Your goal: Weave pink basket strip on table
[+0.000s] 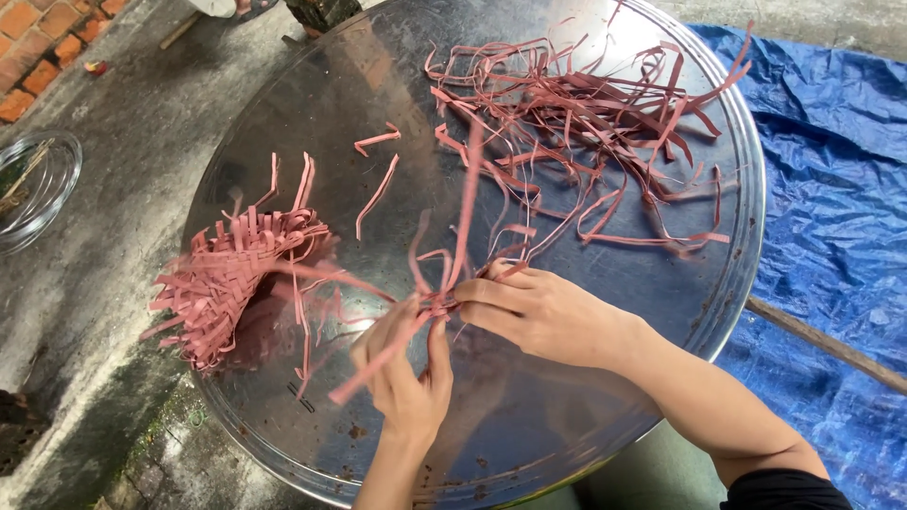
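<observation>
Several thin, curling pink strips [444, 274]; partly woven

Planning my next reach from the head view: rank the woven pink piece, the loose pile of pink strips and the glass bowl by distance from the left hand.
From the left hand:
1. Woven pink piece, just to its left on the round metal tray.
2. Loose pile of pink strips, across the tray, up and to the right.
3. Glass bowl, off the tray on the ground, far left.
</observation>
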